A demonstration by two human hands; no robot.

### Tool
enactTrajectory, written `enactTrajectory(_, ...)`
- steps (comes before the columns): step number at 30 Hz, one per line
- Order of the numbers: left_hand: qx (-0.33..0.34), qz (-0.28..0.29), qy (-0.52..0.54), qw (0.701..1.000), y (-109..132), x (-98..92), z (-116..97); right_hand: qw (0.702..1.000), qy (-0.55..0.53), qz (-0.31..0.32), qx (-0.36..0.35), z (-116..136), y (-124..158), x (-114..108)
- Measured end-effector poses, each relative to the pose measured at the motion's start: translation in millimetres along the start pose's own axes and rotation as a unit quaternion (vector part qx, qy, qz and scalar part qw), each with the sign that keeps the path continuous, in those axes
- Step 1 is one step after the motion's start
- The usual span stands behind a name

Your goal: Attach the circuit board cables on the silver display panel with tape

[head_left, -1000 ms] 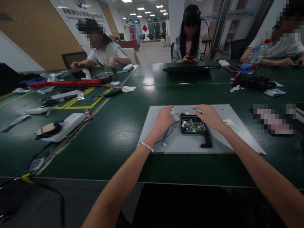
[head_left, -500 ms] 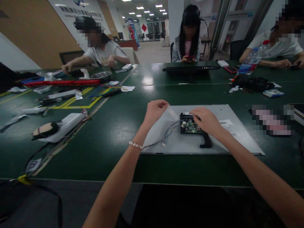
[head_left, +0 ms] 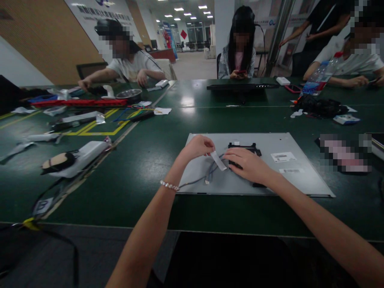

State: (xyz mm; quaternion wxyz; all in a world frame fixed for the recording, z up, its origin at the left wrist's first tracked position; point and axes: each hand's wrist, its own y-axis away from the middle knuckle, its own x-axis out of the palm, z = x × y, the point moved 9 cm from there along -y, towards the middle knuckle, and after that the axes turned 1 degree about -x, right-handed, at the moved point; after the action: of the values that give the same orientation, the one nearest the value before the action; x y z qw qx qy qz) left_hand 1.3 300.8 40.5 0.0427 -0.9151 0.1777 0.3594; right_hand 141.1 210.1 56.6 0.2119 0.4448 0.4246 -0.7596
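A flat grey metal panel [head_left: 303, 185] lies on the green table, with white labels [head_left: 283, 157] at its right. Pinched in the fingers of my left hand [head_left: 199, 147], a whitish strip of tape [head_left: 219, 161] slants down over grey cables [head_left: 210, 173]. My right hand [head_left: 247, 164] rests over a black frame [head_left: 244, 146] on the panel and hides most of the circuit board there. Its fingertips are near the strip's lower end; whether they grip anything is hidden.
A wrapped white item [head_left: 90, 156] and a strap lie left. Behind are a monitor [head_left: 243, 86], a bottle [head_left: 319, 76], a black bundle [head_left: 321, 106] and tools near a red strip [head_left: 81, 103]. Several people are across the table.
My left hand has come slightly down with the tape strip. My right hand has moved left over the board, uncovering the labels. A standing person now shows at the back right.
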Motion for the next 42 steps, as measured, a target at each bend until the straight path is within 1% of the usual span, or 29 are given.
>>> enactTrajectory(2,-0.018,0.008,-0.003,1.000,0,2.5,4,0.999,-0.001,0.017,-0.031,10,-1,5)
enactTrajectory(5,-0.043,0.022,-0.010,0.999,2,5.8,9,0.998,0.004,0.027,-0.048,16,-2,12)
enactTrajectory(9,-0.075,0.047,-0.006,0.996,6,11.7,10,0.998,0.019,0.035,-0.057,19,-4,17)
enactTrajectory(15,-0.106,0.094,-0.035,0.989,8,21.2,13,0.998,0.035,0.035,-0.050,21,-5,15)
enactTrajectory(17,-0.094,0.095,-0.076,0.988,6,20.3,13,0.997,0.038,0.036,-0.048,21,-5,16)
enactTrajectory(18,-0.078,0.085,-0.110,0.987,4,18.2,13,0.997,0.039,0.036,-0.047,21,-5,16)
enactTrajectory(22,0.017,0.012,-0.248,0.969,-2,9.5,0,0.997,0.038,0.038,-0.056,21,-3,20)
enactTrajectory(24,0.062,0.003,-0.278,0.959,-2,12.5,-8,0.996,0.037,0.039,-0.066,22,-3,22)
enactTrajectory(26,0.095,0.027,-0.282,0.954,0,21.1,-14,0.996,0.039,0.040,-0.072,23,-2,23)
enactTrajectory(29,0.108,0.074,-0.267,0.955,3,32.1,-19,0.995,0.039,0.045,-0.075,24,-2,25)
enactTrajectory(35,0.107,0.099,-0.253,0.956,7,36.2,-22,0.995,0.031,0.055,-0.082,25,-2,27)
enactTrajectory(42,0.092,0.138,-0.225,0.960,9,38.8,-16,0.993,0.048,0.069,-0.079,28,0,26)
